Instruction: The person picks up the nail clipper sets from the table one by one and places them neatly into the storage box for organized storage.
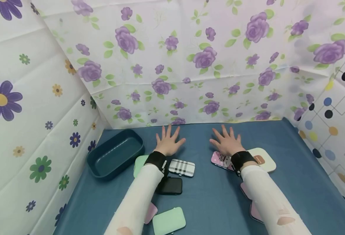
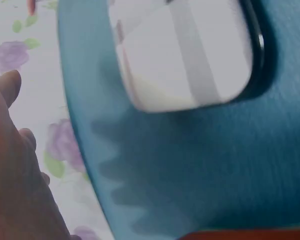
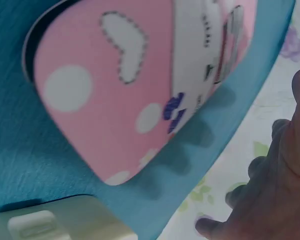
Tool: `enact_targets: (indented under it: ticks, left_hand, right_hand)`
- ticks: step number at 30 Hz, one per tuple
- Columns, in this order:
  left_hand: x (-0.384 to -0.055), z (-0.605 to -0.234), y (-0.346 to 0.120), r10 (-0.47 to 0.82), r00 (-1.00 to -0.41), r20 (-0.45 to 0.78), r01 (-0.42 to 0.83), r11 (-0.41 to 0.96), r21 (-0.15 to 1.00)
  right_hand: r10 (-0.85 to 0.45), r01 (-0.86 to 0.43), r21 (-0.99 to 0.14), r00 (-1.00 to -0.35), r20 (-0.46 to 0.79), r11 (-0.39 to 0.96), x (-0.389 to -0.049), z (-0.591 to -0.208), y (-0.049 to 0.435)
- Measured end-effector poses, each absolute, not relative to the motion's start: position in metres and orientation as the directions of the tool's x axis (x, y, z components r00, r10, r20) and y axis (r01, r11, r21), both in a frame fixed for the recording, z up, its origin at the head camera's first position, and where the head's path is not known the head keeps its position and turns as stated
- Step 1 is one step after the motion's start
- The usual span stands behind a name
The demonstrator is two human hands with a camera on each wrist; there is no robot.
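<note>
My left hand [image 1: 168, 144] hovers with fingers spread near the back of the blue table, holding nothing. Just below it lies a black-and-white plaid case [image 1: 182, 167], which fills the top of the left wrist view. A black case [image 1: 172, 186] and a mint green case [image 1: 140, 164] are partly hidden by the left wrist. On the other side, my right hand [image 1: 227, 143] is spread too, its fingers apart and free. Under its wrist lies a pink patterned case [image 3: 115, 90], and beside that a cream case [image 1: 263, 159] with a brown label.
A dark teal basin [image 1: 115, 155] stands at the back left. Nearer the front are a light green case [image 1: 169, 221] and a pink case [image 1: 150, 212]. More pink cases [image 1: 256, 212] lie partly under the right arm. Flowered cloth [image 1: 172, 65] hangs behind the table.
</note>
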State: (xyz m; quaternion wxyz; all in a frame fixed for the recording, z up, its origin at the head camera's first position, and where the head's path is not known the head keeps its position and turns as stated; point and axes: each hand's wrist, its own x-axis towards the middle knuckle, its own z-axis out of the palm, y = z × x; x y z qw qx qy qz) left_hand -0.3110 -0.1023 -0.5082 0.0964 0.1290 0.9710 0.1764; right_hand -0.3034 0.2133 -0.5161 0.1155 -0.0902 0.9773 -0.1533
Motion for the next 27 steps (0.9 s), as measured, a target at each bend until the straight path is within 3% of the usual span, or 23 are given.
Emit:
enact_targets:
  ticks: [8,13,19,27]
  left_hand:
    - [-0.299,-0.486,-0.132,0.337,-0.939,-0.068,0.269,0.843,0.466]
    - [-0.284,-0.471,-0.17,0.305,-0.952,0.005,0.259,0.8,0.542]
    - [-0.256,-0.466,-0.229,0.165,-0.981,0.102,0.192,0.751,0.632]
    - [-0.213,-0.476,-0.303,-0.191,-0.967,0.168,-0.023,0.725,0.689]
  right_hand:
    - [-0.278,-0.171,-0.438,-0.941,-0.192,0.883,-0.299,-0.502,0.215]
    - [-0.293,-0.176,-0.499,-0.941,-0.166,0.849,-0.288,-0.489,0.219]
    - [-0.313,-0.187,-0.538,-0.937,-0.153,0.822,-0.278,-0.486,0.225]
    - [-0.338,-0.202,-0.576,-0.931,-0.137,0.792,-0.269,-0.49,0.231]
